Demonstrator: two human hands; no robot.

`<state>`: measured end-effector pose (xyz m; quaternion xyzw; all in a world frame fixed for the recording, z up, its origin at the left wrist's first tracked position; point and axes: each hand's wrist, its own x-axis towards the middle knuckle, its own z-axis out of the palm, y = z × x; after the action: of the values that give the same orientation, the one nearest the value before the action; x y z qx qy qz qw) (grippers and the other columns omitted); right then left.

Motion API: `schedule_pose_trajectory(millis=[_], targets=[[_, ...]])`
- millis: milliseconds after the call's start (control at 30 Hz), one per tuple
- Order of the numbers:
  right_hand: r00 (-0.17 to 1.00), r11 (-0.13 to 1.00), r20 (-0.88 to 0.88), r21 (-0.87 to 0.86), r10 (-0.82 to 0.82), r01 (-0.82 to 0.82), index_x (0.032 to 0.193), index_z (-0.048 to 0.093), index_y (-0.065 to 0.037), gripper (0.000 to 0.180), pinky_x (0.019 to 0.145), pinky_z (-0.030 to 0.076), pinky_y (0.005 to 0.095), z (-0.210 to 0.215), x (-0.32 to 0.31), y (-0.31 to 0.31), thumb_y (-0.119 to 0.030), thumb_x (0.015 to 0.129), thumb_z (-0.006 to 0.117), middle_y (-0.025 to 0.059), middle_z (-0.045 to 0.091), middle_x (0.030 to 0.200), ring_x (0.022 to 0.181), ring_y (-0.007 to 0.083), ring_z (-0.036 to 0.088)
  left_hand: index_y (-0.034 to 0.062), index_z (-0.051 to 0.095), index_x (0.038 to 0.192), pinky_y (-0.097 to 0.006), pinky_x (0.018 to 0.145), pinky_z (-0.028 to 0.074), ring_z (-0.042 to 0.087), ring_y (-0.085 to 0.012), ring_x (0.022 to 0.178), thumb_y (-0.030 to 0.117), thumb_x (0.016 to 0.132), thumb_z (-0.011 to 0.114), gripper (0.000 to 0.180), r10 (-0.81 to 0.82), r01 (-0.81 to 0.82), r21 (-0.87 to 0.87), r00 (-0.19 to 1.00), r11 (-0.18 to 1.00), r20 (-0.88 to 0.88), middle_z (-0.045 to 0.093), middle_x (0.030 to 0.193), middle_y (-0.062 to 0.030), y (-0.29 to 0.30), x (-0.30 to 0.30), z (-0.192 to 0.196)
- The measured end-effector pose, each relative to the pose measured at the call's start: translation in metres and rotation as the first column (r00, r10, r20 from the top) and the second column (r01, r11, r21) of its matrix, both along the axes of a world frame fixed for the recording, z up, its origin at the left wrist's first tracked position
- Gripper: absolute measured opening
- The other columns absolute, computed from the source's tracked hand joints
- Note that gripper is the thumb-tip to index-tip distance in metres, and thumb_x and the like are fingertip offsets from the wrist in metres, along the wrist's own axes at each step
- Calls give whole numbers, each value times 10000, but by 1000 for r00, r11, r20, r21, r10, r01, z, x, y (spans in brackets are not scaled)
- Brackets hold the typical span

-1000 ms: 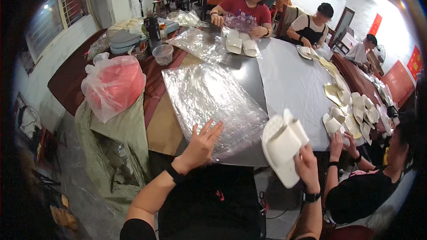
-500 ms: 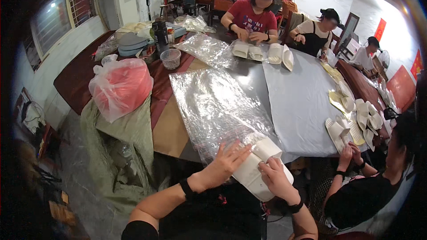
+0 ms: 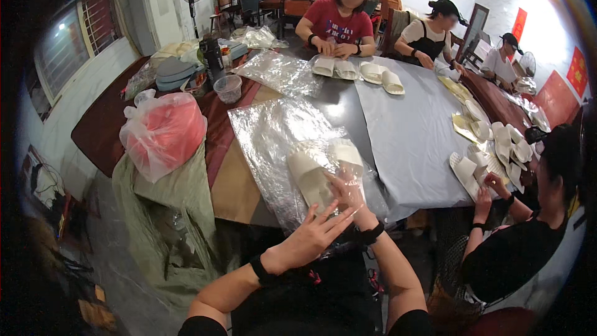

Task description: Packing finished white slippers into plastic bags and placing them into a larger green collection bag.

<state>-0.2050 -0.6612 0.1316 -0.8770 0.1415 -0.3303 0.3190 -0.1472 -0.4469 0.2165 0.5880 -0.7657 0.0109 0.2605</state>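
Two cream-white slippers lie side by side on a clear plastic sheet [image 3: 255, 143] at the near table edge. The left slipper [image 3: 303, 165] is turned slightly; the right slipper [image 3: 346, 152] lies closer to my right hand. My right hand [image 3: 349, 198] rests over the heel part of the right slipper, fingers stretched toward the gap between the two. Thin shiny plastic shows around that hand. In front of it, my left hand [image 3: 314, 234] has its fingers spread, close to the slippers' heel ends and overlapping my right wrist in view. Nothing shows in its grasp.
A pink-filled plastic bag [image 3: 163, 130] sits at the left, with a plastic tub [image 3: 228, 88] and black bottle [image 3: 212, 59] behind. Grey sheeting [image 3: 404, 130] covers the table's right side. A person at right handles white slippers [image 3: 467, 171]; another across the table handles slippers [image 3: 323, 66].
The slippers moved left and farther onto the plastic sheet, and now lie apart side by side. My right hand moved up and left; my left hand came off the slipper and drew lower.
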Motion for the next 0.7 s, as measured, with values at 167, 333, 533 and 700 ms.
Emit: schedule_pose_trajectory(millis=[167,333,533,700], targets=[[953,917,-298,-394,-62,-63,1443,588,-154,526,913,510,493,19,-48,43,-111,926,679,283,561,1364,1236,442,596,122,458,1528,-644,1137,320,306,-369,1528,-9,839,646,726,-63,60,102,998,993,30,359,1638,-110,22,15,-6],[906,939,-302,-265,-298,221,1461,570,-167,593,1089,301,661,30,-93,78,-149,892,736,245,324,1621,1334,466,473,216,433,1557,-691,1123,293,287,-400,1531,0,820,681,807,-58,59,96,998,994,-15,327,1655,-128,25,19,-10],[949,957,-147,-115,-280,265,1299,654,-49,457,998,481,460,33,-93,75,60,855,660,235,471,1412,1335,449,482,259,416,1574,-714,1123,272,344,-367,1516,61,887,644,750,112,-110,-20,983,994,148,373,1623,-171,6,10,-3],[974,974,26,-25,-226,226,1254,668,-27,396,1002,495,462,25,-77,56,47,865,673,262,500,1433,1278,427,541,210,412,1577,-642,1174,258,413,-304,1490,22,889,612,741,8,-10,18,998,1000,60,419,1598,-179,3,5,-21]])
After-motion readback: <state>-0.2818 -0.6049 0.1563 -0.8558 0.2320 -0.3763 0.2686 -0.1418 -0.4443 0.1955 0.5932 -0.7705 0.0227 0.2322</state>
